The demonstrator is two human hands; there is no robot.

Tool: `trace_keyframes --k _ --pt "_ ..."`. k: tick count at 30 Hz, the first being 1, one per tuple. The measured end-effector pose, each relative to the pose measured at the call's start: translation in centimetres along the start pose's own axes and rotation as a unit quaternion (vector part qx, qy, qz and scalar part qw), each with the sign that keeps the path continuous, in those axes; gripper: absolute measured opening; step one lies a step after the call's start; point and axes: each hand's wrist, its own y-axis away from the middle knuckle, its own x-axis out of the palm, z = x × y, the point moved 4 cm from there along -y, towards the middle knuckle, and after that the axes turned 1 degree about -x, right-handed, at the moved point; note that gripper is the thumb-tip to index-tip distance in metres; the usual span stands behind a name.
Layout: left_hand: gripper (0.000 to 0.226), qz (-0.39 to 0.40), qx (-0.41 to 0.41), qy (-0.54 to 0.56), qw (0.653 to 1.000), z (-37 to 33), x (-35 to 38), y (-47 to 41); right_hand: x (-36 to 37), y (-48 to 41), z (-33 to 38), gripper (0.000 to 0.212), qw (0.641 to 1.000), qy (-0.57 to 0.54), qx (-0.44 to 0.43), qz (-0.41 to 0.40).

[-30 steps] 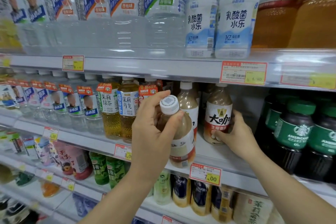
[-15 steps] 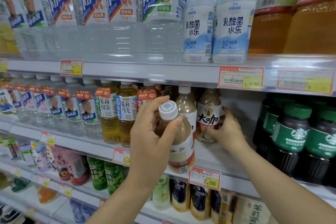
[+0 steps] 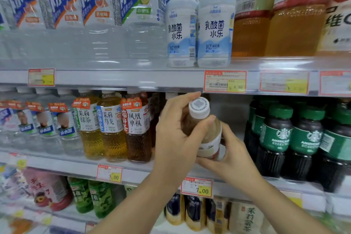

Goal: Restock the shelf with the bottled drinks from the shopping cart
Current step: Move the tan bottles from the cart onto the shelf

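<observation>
Left hand (image 3: 176, 138) and right hand (image 3: 234, 159) both grip the bottle (image 3: 211, 135); best set it upright in the shelf (image 3: 136, 170) gap.

The brown drink bottle (image 3: 210, 138) was smooth, see-through plastic with a shiny wrap round it. Its white cap (image 3: 199, 108) was plastic with little ridges round the side. The shelf (image 3: 133, 79) looked like smooth, pale grey metal, with a glossy clear plastic strip along its front edge. The price tags (image 3: 225, 81) in that strip were paper. The water bottles (image 3: 98, 43) were clear, shiny plastic. The tea bottles (image 3: 114, 138) had bumpy plastic low down. The dark coffee bottles (image 3: 275, 148) had green plastic caps and ribbed black bottoms. The white bottles (image 3: 215, 30) looked milky and matt.
</observation>
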Motion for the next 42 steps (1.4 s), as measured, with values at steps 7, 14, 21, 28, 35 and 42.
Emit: trace_keyframes --k 7,14,21,28,35,42 --pt "0.043 0.020 -0.024 -0.104 0.994 3.0 -2.3 0.1 0.0 0.4 -2.9 0.074 0.998 0.000 0.069 0.000" --pt "0.063 0.057 -0.101 -0.181 0.977 8.0 -2.8 1.8 -0.3 -1.2 -4.7 0.067 0.987 0.007 0.147 0.060" --pt "0.094 0.083 -0.162 -0.173 0.968 10.4 -1.7 2.7 0.6 -0.9 -4.1 0.103 0.981 0.140 0.131 -0.029" --pt "0.105 0.123 -0.240 -0.100 0.958 12.2 -1.6 2.4 0.2 -0.7 -5.0 0.090 0.990 -0.004 0.142 0.003" --pt "0.093 0.160 -0.272 -0.024 0.949 13.0 -2.1 1.2 1.0 -1.1 -4.1 0.073 0.991 -0.017 0.128 0.020" --pt "0.090 0.165 -0.264 -0.019 0.950 13.2 -2.0 1.3 1.3 -1.3 -4.2 0.073 0.991 0.000 0.133 0.019"
